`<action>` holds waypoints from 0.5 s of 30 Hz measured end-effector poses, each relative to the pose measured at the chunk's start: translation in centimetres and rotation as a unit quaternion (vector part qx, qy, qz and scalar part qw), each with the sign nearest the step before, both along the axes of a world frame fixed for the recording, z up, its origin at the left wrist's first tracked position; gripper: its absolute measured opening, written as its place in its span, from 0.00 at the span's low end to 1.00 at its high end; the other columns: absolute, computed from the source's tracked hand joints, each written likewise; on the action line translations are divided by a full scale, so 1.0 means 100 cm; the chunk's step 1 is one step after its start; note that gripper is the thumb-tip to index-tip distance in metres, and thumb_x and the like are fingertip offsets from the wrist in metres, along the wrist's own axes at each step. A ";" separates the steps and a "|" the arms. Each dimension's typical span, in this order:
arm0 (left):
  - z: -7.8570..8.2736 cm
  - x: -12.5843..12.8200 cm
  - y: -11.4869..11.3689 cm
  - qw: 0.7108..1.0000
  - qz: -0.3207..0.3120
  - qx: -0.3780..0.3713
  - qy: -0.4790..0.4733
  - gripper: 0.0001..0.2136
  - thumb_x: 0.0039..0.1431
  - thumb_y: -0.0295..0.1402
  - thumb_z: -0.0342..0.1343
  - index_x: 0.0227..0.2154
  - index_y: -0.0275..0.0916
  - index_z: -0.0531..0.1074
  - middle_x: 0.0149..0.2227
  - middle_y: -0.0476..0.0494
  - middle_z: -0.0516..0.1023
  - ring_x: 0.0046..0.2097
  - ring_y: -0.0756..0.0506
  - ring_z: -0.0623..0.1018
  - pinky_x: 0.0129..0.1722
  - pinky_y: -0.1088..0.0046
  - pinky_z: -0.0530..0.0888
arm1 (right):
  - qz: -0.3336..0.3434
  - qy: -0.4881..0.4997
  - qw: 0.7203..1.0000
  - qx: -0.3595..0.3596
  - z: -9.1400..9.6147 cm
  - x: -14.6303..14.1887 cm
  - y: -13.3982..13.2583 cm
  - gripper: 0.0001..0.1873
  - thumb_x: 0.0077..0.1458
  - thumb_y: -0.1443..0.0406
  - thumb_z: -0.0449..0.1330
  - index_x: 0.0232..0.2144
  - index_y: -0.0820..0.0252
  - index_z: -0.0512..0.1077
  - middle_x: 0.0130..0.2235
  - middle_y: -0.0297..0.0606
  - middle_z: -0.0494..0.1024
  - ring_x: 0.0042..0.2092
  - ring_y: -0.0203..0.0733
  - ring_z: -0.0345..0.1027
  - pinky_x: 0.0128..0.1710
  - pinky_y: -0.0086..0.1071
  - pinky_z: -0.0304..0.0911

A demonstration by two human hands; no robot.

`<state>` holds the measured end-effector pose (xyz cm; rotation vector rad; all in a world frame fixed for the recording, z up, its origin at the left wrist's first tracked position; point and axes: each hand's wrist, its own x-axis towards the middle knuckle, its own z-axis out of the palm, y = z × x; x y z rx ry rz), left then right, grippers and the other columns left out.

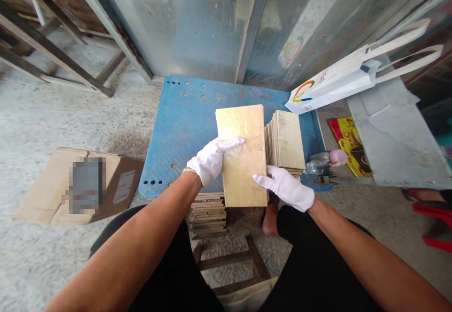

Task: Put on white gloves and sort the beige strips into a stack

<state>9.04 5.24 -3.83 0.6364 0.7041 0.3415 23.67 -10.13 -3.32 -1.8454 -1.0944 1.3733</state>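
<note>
While the blue platform fills the middle ground, a flattened cardboard box lies on the concrete to its left and a white paper bag stands at its right. 1 beige tile is held flat over the platform edge. 2 stacks: 1 leaning to its right, 1 below on the floor. Left hand, gloved, lies spread on the tile face; right hand pinches its lower right corner. Judgement: support both edges, keep the tile level, avoid knocking the leaning stack.
</note>
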 end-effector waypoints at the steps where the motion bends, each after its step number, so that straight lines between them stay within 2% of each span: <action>1: 0.003 0.001 -0.003 1.000 0.009 -0.005 -0.022 0.17 0.44 0.31 0.67 0.39 0.32 0.74 0.39 0.39 0.80 0.40 0.42 0.79 0.46 0.63 0.75 | 0.011 -0.013 1.000 0.005 0.004 0.001 0.000 0.30 0.53 0.46 0.59 0.46 0.64 0.72 0.46 0.44 0.77 0.48 0.51 0.70 0.50 0.41 0.65; 5: 0.014 0.004 -0.017 0.998 0.037 -0.035 -0.046 0.23 0.42 0.32 0.68 0.43 0.31 0.73 0.42 0.36 0.78 0.39 0.42 0.79 0.44 0.62 0.76 | 0.054 0.011 0.998 -0.005 0.014 0.008 -0.005 0.30 0.56 0.45 0.55 0.47 0.65 0.72 0.46 0.43 0.77 0.50 0.50 0.69 0.53 0.42 0.63; 8: 0.026 0.006 -0.028 0.997 0.043 -0.033 -0.053 0.25 0.41 0.33 0.69 0.44 0.30 0.72 0.43 0.34 0.77 0.37 0.42 0.78 0.41 0.61 0.76 | 0.031 0.035 0.999 -0.007 0.028 0.019 -0.007 0.30 0.57 0.47 0.55 0.50 0.63 0.70 0.48 0.43 0.76 0.51 0.50 0.68 0.53 0.43 0.64; 10: 0.035 0.004 -0.034 0.997 0.033 -0.023 -0.062 0.25 0.40 0.33 0.69 0.44 0.30 0.72 0.42 0.34 0.77 0.36 0.42 0.78 0.39 0.61 0.77 | -0.024 -0.015 0.999 0.039 0.048 0.029 -0.005 0.30 0.55 0.48 0.58 0.53 0.60 0.68 0.51 0.44 0.74 0.53 0.49 0.67 0.53 0.44 0.64; 12: 0.045 0.000 -0.038 0.998 0.019 -0.007 -0.063 0.24 0.40 0.33 0.69 0.43 0.30 0.72 0.42 0.35 0.77 0.36 0.42 0.78 0.38 0.62 0.77 | -0.069 -0.098 0.988 0.096 0.076 0.039 0.002 0.31 0.54 0.48 0.60 0.55 0.57 0.66 0.53 0.45 0.72 0.54 0.49 0.66 0.54 0.45 0.63; 14: 0.054 -0.007 -0.043 0.998 -0.009 0.020 -0.055 0.23 0.41 0.34 0.69 0.42 0.30 0.73 0.41 0.36 0.77 0.36 0.42 0.78 0.36 0.64 0.77 | -0.071 -0.160 0.978 0.114 0.109 0.044 0.012 0.34 0.53 0.47 0.60 0.56 0.56 0.64 0.55 0.47 0.71 0.53 0.49 0.67 0.51 0.47 0.64; 15: 0.057 -0.010 -0.045 0.997 -0.031 0.039 -0.051 0.23 0.41 0.34 0.69 0.41 0.31 0.73 0.40 0.37 0.77 0.36 0.43 0.78 0.35 0.65 0.77 | -0.048 -0.200 0.971 0.125 0.125 0.044 0.017 0.36 0.50 0.46 0.62 0.56 0.56 0.64 0.54 0.47 0.71 0.50 0.49 0.70 0.49 0.47 0.66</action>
